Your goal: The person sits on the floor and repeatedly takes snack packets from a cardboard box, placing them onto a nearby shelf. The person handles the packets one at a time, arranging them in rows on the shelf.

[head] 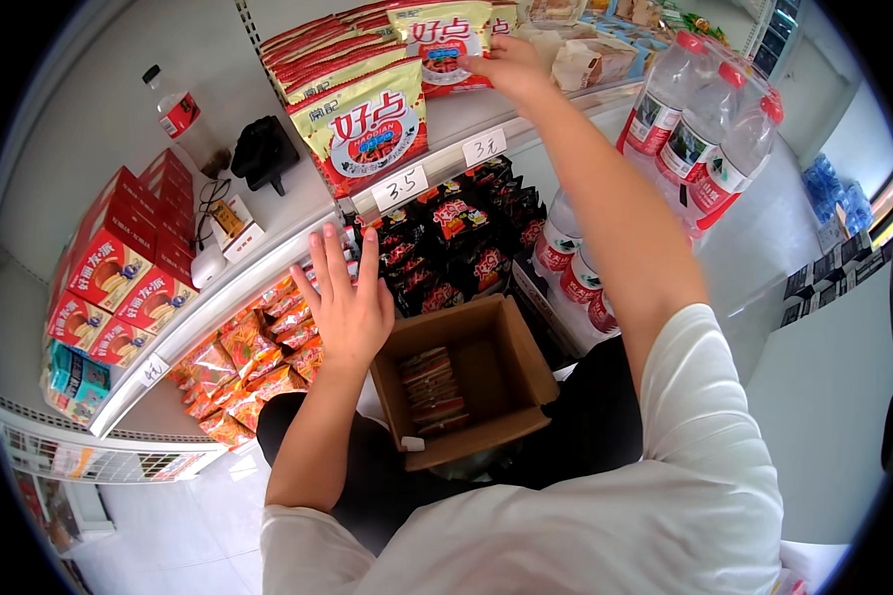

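On the upper shelf (454, 115), my right hand (519, 71) grips the right edge of a red and yellow snack bag (435, 56), thumb across its front. A row of matching snack bags (376, 130) stands upright to the left of it. My left hand (348, 316) holds nothing; its fingers are spread, with their tips at the shelf's front edge. Below and between my arms, an open cardboard box (500, 357) sits at my lap. Several flat packets (435, 394) stand in a row along its left side.
Bottles in shrink wrap (688, 126) stand at the right. Black snack packets (454, 238) and orange snack packets (257, 364) fill the shelf below. Red cartons (115, 260), a cola bottle (178, 111) and a black device (264, 152) occupy the upper left shelf.
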Demonstrator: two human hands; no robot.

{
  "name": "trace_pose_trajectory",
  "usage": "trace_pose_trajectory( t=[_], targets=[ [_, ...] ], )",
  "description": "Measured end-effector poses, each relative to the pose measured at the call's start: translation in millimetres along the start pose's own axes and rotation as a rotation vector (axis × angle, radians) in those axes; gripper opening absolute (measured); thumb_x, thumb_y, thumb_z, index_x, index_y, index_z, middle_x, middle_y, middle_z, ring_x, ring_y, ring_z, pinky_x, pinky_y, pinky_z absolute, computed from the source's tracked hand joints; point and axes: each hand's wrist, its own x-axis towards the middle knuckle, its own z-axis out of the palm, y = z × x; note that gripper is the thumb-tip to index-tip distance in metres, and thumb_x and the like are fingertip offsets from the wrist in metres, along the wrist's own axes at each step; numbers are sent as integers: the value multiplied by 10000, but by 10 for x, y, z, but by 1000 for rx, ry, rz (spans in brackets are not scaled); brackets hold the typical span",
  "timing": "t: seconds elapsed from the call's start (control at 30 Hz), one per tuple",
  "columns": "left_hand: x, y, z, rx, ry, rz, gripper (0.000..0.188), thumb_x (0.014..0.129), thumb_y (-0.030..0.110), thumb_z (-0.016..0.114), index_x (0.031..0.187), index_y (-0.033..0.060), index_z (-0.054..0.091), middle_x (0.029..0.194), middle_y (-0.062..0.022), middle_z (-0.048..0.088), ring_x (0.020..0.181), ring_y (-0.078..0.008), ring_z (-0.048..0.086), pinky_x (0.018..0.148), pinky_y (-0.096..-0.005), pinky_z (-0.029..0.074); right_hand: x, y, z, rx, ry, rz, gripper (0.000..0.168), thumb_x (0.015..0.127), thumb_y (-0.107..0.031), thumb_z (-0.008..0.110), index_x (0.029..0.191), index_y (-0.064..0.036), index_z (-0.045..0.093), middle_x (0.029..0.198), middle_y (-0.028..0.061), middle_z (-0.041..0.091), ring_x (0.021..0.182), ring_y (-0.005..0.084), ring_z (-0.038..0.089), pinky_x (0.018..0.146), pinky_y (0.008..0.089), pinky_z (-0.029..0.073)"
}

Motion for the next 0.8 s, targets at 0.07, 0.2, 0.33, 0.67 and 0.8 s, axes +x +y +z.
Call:
trace_pose_trajectory(
  t=[0.07,0.2,0.33,0.67,0.8],
  targets=[
    [-11,-33,28,42,-28,-1,795,827,164,702,1575,206,438,1666,-247,256,1559,-441,208,1205,-687,116,76,41,96,-55,-82,16,316,834,-188,864,1051,-22,705,965,49,733,856,129,653,758,311,515],
    [-30,-55,57,102,-66,-3,797,830,185,698,1580,232,436,1681,-227,241,1567,-427,195,1211,-676,102,162,142,219,-274,-80,-39,370,781,-254,904,985,-22,701,896,94,737,816,186,686,738,356,531],
    [-42,-68,78,102,-50,12,784,831,189,699,1573,231,450,1682,-230,239,1569,-426,189,1215,-671,92,166,225,322,-538,93,-141,447,764,-333,906,998,-8,708,919,182,745,882,329,731,788,442,561],
    [-5,-40,64,38,-25,21,713,841,198,694,1528,178,503,1668,-243,267,1563,-440,202,1214,-678,84,-38,152,134,-705,101,-224,410,865,-355,787,1095,-21,723,961,191,759,989,379,728,885,469,576],
    [-65,-13,-40,-137,-19,43,638,826,143,702,1446,112,558,1628,-247,335,1532,-453,268,1211,-687,101,-574,37,5,-455,144,-335,272,910,-258,753,998,-3,714,846,107,747,816,211,715,763,349,566]
  ],
)
